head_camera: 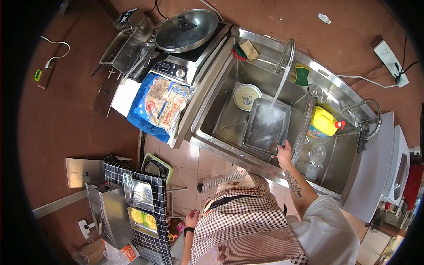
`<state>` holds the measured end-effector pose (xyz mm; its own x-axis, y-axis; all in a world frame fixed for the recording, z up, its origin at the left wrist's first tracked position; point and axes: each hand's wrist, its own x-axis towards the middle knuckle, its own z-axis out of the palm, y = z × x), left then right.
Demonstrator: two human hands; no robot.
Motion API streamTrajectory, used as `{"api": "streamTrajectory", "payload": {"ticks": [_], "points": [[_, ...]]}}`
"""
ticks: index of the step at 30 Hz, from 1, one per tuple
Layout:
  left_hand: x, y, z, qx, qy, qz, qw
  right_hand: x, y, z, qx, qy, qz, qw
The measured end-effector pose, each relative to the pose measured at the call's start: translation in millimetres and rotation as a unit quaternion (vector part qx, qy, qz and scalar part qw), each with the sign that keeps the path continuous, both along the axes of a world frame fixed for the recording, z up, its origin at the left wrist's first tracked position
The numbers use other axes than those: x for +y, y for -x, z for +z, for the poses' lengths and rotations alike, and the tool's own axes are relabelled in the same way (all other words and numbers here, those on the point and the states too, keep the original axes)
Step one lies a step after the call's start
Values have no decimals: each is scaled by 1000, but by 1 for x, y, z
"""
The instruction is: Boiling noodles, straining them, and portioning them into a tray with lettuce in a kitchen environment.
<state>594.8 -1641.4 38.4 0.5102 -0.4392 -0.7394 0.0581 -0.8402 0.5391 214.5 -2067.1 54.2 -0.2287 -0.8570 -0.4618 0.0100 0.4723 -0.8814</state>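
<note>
My right hand (284,155) grips the near right corner of a rectangular metal tray (265,129), which is tilted inside the left sink basin (218,122). Water from the curved faucet (290,53) runs onto the tray and spreads over its bottom. A patterned bowl (247,96) lies in the basin, partly covered by the tray's far left edge. My left hand (192,218) hangs low beside the checked apron (238,212), close to the table with a black-and-white grid cover. Its fingers are partly hidden, and no object shows in it.
A yellow detergent jug (323,121) and a clear plastic container (317,154) are in the right basin. Sponges (248,49) lie on the sink's back ledge. Left of the sink, a lidded pan (186,30) sits on an induction cooker, near a plastic food bag (164,102). Metal trays (143,222) stand on the grid-covered table.
</note>
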Motion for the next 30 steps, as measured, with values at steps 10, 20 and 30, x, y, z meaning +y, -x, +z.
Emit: {"api": "streamTrajectory", "payload": {"ticks": [10, 20, 30], "points": [[0, 6, 3, -8, 9, 10, 1000, 3, 5, 31, 35, -12, 54, 998], [33, 22, 2, -11, 6, 102, 995, -1, -39, 132, 80, -31, 216, 973], [120, 34, -14, 19, 8, 226, 974, 28, -191, 227, 60, -33, 419, 905]]}}
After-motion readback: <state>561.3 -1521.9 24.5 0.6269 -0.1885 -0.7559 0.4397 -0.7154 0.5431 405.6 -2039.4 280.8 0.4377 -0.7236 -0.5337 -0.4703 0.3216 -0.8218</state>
